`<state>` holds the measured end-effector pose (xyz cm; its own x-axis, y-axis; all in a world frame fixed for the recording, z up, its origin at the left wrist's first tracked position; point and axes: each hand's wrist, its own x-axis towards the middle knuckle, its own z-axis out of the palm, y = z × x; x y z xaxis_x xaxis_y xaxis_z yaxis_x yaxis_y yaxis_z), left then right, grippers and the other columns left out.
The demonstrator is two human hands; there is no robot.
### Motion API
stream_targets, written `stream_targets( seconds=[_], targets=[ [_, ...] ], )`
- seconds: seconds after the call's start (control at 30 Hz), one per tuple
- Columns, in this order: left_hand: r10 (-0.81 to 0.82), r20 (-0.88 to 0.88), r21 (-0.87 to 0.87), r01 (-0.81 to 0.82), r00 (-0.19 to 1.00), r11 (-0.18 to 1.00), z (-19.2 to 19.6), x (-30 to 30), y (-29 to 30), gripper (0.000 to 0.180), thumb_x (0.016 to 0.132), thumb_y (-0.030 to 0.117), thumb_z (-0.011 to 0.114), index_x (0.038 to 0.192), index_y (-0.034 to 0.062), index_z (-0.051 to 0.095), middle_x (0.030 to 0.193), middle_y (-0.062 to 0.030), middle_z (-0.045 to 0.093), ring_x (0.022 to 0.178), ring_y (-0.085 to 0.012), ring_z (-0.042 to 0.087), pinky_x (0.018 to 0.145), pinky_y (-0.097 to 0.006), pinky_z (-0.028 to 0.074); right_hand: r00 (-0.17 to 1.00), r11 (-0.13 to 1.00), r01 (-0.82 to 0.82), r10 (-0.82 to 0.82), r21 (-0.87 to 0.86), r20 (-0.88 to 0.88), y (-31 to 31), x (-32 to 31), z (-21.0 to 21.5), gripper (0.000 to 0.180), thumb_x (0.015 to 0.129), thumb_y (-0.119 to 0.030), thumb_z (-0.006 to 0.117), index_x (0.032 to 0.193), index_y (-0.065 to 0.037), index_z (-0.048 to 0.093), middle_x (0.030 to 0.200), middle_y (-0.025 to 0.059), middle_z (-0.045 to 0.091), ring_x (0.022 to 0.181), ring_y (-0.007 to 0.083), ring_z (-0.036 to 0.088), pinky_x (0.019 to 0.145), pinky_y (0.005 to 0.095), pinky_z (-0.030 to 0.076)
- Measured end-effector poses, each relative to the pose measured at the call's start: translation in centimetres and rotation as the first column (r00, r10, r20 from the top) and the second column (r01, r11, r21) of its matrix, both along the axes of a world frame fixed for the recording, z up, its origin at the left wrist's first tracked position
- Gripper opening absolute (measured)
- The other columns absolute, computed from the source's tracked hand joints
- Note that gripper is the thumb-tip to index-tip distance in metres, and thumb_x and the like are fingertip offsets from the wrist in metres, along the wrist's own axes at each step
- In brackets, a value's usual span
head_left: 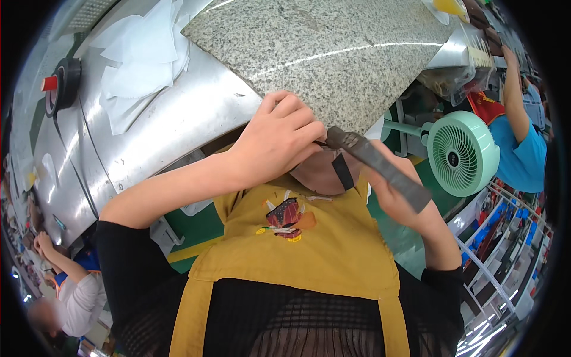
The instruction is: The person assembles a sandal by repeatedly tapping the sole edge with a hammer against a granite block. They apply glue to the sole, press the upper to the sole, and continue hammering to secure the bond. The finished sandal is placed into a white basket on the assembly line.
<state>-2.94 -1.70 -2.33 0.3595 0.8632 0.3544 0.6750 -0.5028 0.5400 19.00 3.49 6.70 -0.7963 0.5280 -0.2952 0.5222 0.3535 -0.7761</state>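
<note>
My right hand (389, 187) is closed round a long dark grey, strap-like piece (380, 163), which slants from the slab's near corner down to the right and covers part of the fingers. My left hand (282, 134) is closed too, its knuckles over the near edge of the speckled granite slab (333, 65). Its fingertips pinch together close to the upper end of the dark piece; what lies between them is mostly hidden. Below, a short black strip (342, 171) hangs in front of my lap. I wear a mustard apron (297, 250) with an embroidered patch.
White sheets (140, 65) lie in a loose pile on the metal tabletop (208, 89). A black roll (64, 86) with a red core stands at the left. At the right are a mint-green fan (463, 153), a wire rack (499, 256) and a person in blue (523, 154). Another person (83, 297) sits at the lower left.
</note>
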Motion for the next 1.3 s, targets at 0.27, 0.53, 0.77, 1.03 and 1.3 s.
stream_targets(
  seconds=[0.27, 0.53, 0.77, 1.03, 1.3],
  targets=[
    [-0.062, 0.106, -0.372, 0.098, 0.992, 0.923, 2.5, 1.7, -0.4, 0.013, 0.079, 0.013, 0.064, 0.089, 0.0084, 0.059, 0.083, -0.0048, 0.053, 0.085, -0.0238, 0.053, 0.076, -0.036, 0.043, 0.924, 0.929, 0.35, -0.363, -0.122, -0.12, 0.2, 2.7, -0.5, 0.013, 0.094, -0.007, 0.048, 0.1, 0.003, 0.053, 0.077, 0.0068, 0.051, 0.068, 0.0165, 0.048, 0.063, 0.0266, 0.041],
    [0.053, 0.096, -0.395, -0.011, 0.994, 0.919, 1.7, 4.2, 1.5, 0.012, 0.084, 0.015, 0.062, 0.091, 0.0062, 0.059, 0.081, -0.0075, 0.054, 0.073, -0.0258, 0.058, 0.064, -0.036, 0.048, 0.96, 0.966, 0.256, -0.257, -0.02, -0.11, 0.1, 4.0, -0.6, 0.018, 0.09, -0.002, 0.048, 0.107, 0.002, 0.053, 0.091, 0.0125, 0.057, 0.078, 0.0266, 0.056, 0.069, 0.0322, 0.045],
    [-0.044, -0.017, -0.158, 0.041, 0.999, 0.987, 0.7, 2.9, 0.8, 0.016, 0.078, 0.01, 0.063, 0.093, 0.0074, 0.062, 0.085, -0.0053, 0.055, 0.074, -0.0218, 0.057, 0.063, -0.032, 0.045, 0.974, 0.977, 0.212, -0.209, 0.024, -0.083, 0.0, 3.9, -1.3, 0.015, 0.093, -0.005, 0.046, 0.105, 0.003, 0.049, 0.071, 0.0049, 0.045, 0.062, 0.0127, 0.041, 0.059, 0.0257, 0.039],
    [-0.107, -0.222, 0.229, 0.158, 0.969, 0.961, -0.6, 2.7, 0.3, 0.023, 0.067, 0.008, 0.06, 0.09, 0.0053, 0.06, 0.083, -0.003, 0.051, 0.072, -0.0164, 0.052, 0.064, -0.029, 0.041, 0.996, 0.996, 0.077, -0.078, 0.038, 0.047, 0.4, 3.1, -0.1, 0.029, 0.085, -0.001, 0.055, 0.115, 0.0, 0.052, 0.101, 0.0172, 0.06, 0.085, 0.0373, 0.061, 0.07, 0.0368, 0.05],
    [-0.062, -0.224, 0.29, 0.127, 0.973, 0.949, -0.3, 2.7, 0.7, 0.023, 0.068, 0.009, 0.061, 0.091, 0.0072, 0.061, 0.084, -0.0016, 0.052, 0.08, -0.0166, 0.053, 0.079, -0.033, 0.042, 0.998, 0.997, 0.001, -0.006, 0.073, 0.056, 1.1, 2.3, 0.8, 0.032, 0.082, -0.004, 0.055, 0.113, -0.002, 0.047, 0.089, 0.0172, 0.057, 0.078, 0.0351, 0.058, 0.065, 0.039, 0.047]
  ],
)
